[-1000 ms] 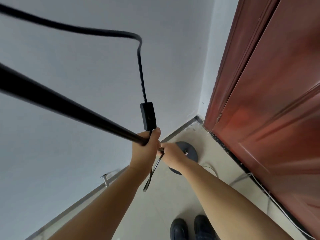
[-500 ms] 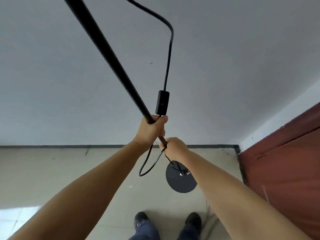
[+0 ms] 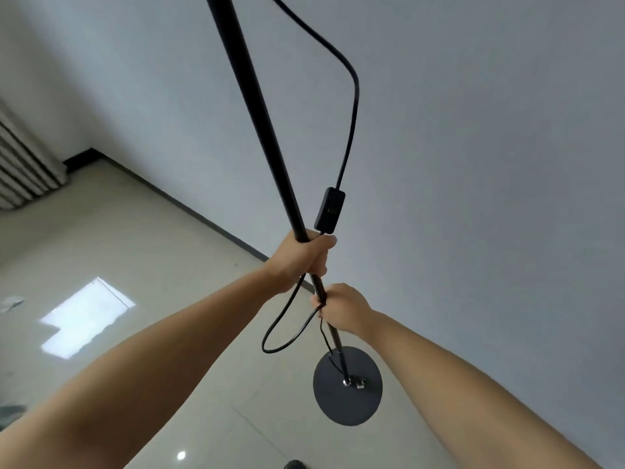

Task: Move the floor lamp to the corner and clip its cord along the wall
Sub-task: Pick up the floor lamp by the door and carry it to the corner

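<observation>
Item: black floor lamp, pole (image 3: 257, 106) running from the top centre of the frame down to a round flat base (image 3: 348, 397) at lower centre-right, the pole tilted in the view. Whether the base rests on the floor cannot be told.

Grip: left hand (image 3: 301, 258) wrapped fully around the pole at frame centre, fingers closed tight on it. Right hand (image 3: 341, 309) just below, fist closed around the pole, with the cord passing at its fingers.

Cord (image 3: 351, 123): black, drops from the top of the frame beside the pole, enters an inline switch (image 3: 329, 209) just above the left hand, then hangs in a loose loop (image 3: 280, 333) below the hands before reaching the base.

Surroundings: plain grey-white wall (image 3: 473, 164) filling the right and upper frame, meeting the floor along a dark baseboard (image 3: 203, 218) that runs diagonally from upper left toward the hands. Pale glossy tile floor (image 3: 135, 248) at left and bottom, broad and open, with a bright window reflection (image 3: 84, 316) at left. Pleated curtain (image 3: 23, 164) at the far left edge, beside the room corner. A dark shoe tip (image 3: 294, 464) at the bottom edge. Small pale scrap (image 3: 12, 303) at the left edge, well apart from the lamp.
</observation>
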A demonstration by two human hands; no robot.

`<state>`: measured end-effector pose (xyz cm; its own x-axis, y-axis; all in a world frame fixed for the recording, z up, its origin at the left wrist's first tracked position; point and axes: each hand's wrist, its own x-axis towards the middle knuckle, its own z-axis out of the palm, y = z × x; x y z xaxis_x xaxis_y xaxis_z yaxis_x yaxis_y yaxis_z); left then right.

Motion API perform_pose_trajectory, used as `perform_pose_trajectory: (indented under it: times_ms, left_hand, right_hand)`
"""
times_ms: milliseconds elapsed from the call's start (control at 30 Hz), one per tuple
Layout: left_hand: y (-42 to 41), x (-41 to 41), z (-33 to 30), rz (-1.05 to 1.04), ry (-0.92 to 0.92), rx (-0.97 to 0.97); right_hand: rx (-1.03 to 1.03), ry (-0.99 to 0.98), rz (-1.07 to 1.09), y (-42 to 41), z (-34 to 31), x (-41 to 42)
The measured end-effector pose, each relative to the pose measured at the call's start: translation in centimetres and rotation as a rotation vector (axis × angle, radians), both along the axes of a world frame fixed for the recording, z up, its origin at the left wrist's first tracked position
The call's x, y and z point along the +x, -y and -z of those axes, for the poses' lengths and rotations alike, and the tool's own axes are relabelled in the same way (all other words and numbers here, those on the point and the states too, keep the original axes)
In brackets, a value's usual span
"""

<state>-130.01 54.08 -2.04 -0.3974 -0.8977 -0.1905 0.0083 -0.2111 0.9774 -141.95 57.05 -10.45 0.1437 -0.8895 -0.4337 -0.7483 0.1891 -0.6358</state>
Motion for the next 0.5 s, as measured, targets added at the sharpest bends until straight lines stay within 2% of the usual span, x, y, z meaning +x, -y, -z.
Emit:
perform_pose_trajectory:
  times_ms: [233,500]
  left_hand:
    - [7.6,17.2,-1.5,-0.229,0.043,-0.012]
    - [17.8,38.1,-1.3,-0.557,0.106,0.036]
  right_hand:
    - [0.035,0.086,-0.22,10.4,-0.7,17.4]
    - [0.095,0.087,-0.531,23.6,-0.9,39.1]
